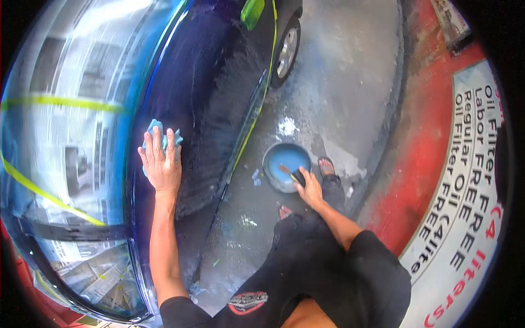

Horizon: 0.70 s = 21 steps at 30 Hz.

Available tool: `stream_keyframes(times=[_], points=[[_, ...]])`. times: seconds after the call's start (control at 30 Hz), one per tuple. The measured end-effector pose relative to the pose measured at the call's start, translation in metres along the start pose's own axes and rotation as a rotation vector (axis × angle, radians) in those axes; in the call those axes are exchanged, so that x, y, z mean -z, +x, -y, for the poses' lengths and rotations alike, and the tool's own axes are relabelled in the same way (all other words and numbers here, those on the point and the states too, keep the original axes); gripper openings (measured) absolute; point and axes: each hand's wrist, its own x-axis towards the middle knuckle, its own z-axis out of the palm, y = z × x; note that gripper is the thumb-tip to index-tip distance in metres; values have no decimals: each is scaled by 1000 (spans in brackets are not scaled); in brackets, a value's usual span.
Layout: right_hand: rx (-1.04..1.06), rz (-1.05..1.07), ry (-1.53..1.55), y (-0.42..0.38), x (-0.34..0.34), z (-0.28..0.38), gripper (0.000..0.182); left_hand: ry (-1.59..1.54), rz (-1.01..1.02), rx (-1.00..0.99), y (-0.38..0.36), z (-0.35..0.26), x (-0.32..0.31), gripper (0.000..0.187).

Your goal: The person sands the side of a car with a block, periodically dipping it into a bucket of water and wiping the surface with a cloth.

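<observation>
Against the dark blue car door [191, 98], my left hand [162, 161] presses a light blue cloth [155, 127] with its fingers stretched over it. Folds of the cloth stick out past the fingertips and to the side. My right hand [310, 191] is closed round a dark block with a yellowish edge [298, 176], held at the right side of a round basin [269, 177]. Cloudy bluish water [287, 156] fills the basin, and a brown piece [284, 169] shows in it. The palm side of both hands is hidden.
Newspaper and plastic [71, 147] cover the car's windows, held by yellow-green tape [65, 101]. A wheel [287, 52] and a green-covered mirror [252, 13] are farther ahead. The grey floor [339, 71] is wet. A lettered sign [459, 180] stands at the right.
</observation>
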Motion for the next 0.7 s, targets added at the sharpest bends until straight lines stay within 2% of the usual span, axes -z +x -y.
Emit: stream_keyframes(times=[0.1, 0.2, 0.3, 0.4, 0.53, 0.57, 0.7], points=[[-54, 119, 22, 31, 1, -26, 79, 24, -6, 1, 55, -19, -20, 71], [-60, 246, 35, 65, 22, -33, 71, 34, -8, 23, 114, -44, -39, 76], [-40, 346, 18, 96, 46, -55, 76, 42, -34, 46, 179, -71, -60, 78], [-52, 375, -37, 127, 69, -78, 71, 24, -67, 38, 226, -93, -80, 73], [-19, 338, -250, 170, 85, -98, 72, 21, -89, 2, 253, -115, -102, 71], [-90, 368, -154, 181, 93, -89, 71, 26, -88, -13, 253, -118, -105, 71], [44, 314, -69, 209, 73, -100, 74, -28, -35, -66, 235, -124, -106, 57]])
